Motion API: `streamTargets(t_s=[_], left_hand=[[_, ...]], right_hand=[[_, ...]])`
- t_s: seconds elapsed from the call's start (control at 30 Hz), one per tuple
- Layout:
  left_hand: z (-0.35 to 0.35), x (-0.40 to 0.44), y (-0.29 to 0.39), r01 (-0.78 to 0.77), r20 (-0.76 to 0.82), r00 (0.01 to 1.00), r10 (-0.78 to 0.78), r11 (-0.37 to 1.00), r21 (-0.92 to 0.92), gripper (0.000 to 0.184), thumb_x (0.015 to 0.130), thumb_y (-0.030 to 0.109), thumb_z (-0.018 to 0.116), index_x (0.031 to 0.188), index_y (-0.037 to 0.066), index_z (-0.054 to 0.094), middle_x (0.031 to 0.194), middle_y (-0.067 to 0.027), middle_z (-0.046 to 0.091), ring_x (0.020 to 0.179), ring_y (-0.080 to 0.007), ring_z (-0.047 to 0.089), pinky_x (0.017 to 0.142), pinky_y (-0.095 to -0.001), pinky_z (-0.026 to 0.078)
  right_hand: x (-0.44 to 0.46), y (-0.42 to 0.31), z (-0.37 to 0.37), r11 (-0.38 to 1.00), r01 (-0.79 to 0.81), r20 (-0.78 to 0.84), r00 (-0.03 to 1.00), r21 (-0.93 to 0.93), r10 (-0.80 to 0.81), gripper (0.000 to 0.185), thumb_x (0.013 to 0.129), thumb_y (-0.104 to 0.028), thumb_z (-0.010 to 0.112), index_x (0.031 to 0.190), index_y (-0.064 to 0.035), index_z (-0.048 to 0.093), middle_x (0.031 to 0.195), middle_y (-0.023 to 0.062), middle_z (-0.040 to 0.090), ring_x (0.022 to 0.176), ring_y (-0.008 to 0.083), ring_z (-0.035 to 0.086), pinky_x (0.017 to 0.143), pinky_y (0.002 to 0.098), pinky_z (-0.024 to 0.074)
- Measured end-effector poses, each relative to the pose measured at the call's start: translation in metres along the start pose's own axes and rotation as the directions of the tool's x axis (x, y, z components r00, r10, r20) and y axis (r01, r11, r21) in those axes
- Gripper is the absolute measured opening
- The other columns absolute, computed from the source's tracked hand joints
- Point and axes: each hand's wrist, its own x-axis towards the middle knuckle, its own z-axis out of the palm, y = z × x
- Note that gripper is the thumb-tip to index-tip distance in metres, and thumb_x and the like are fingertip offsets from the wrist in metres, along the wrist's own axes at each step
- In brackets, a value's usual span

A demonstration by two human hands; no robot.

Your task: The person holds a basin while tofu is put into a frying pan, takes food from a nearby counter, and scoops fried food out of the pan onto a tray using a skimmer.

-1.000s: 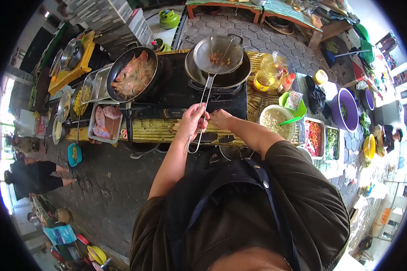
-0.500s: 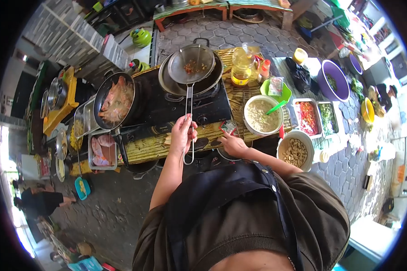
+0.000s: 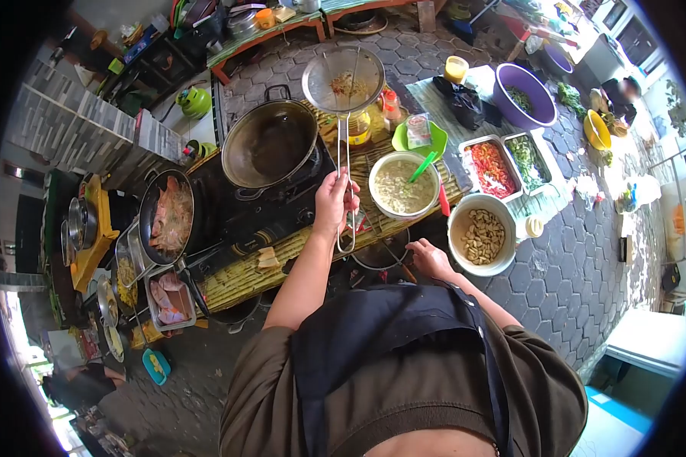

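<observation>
My left hand (image 3: 334, 199) is closed round the long wire handle of a strainer (image 3: 344, 81), which holds a few reddish-brown bits. The strainer hangs over the bamboo counter, in front of an oil bottle (image 3: 358, 128). To its left, a large dark wok (image 3: 270, 145) sits on the black stove (image 3: 217, 199) with a little liquid inside. My right hand (image 3: 430, 259) is low by the counter's front edge, its fingers partly curled, left of a pot of brown chunks (image 3: 482, 234). Whether it holds anything is too small to tell. A pot of pale batter (image 3: 404, 185) stands between the hands.
A pan of fish (image 3: 171, 217) is on the stove's left side, its handle pointing toward me. On the right are trays of chopped red (image 3: 491, 169) and green (image 3: 527, 161) vegetables and a purple basin (image 3: 524, 97). People are at both far sides.
The strainer in my left hand has moved right, from above the wok to beside it. My right hand has left the counter top and moved right and lower. The view has turned right.
</observation>
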Motion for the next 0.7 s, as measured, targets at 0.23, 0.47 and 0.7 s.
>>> streamTargets(t_s=[0.23,0.47,0.7], left_hand=[[0.015,0.016,-0.024,0.003,-0.076,0.997,-0.003,1.0,0.006,0.025,0.093,0.023,0.05,0.112,0.008,0.047,0.075,-0.0055,0.055,0.048,-0.0113,0.052,0.04,-0.0247,0.043],[0.023,0.011,-0.022,-0.128,-0.058,0.989,0.134,0.986,0.104,0.019,0.09,0.017,0.053,0.105,0.005,0.05,0.073,-0.005,0.054,0.048,-0.0083,0.049,0.04,-0.0229,0.04],[0.01,-0.102,0.03,-0.174,0.055,0.983,0.176,0.984,-0.029,0.032,0.093,0.02,0.05,0.119,0.002,0.043,0.073,-0.0049,0.055,0.046,-0.0077,0.049,0.041,-0.0209,0.04]], right_hand=[[-0.044,0.029,-0.005,0.989,-0.139,0.088,0.986,-0.043,0.142,0.027,0.079,-0.013,0.052,0.105,-0.0178,0.056,0.095,0.0086,0.055,0.084,0.0301,0.06,0.069,0.041,0.0498],[-0.062,0.033,-0.018,0.99,0.017,-0.002,1.0,0.138,-0.017,0.024,0.078,-0.002,0.051,0.098,-0.0126,0.06,0.091,0.0109,0.059,0.083,0.0313,0.059,0.071,0.0397,0.0479],[-0.026,0.027,0.005,0.967,0.209,0.219,0.946,0.146,-0.238,0.022,0.078,-0.005,0.053,0.099,-0.0057,0.06,0.086,0.0155,0.057,0.076,0.0312,0.058,0.068,0.0383,0.047]])
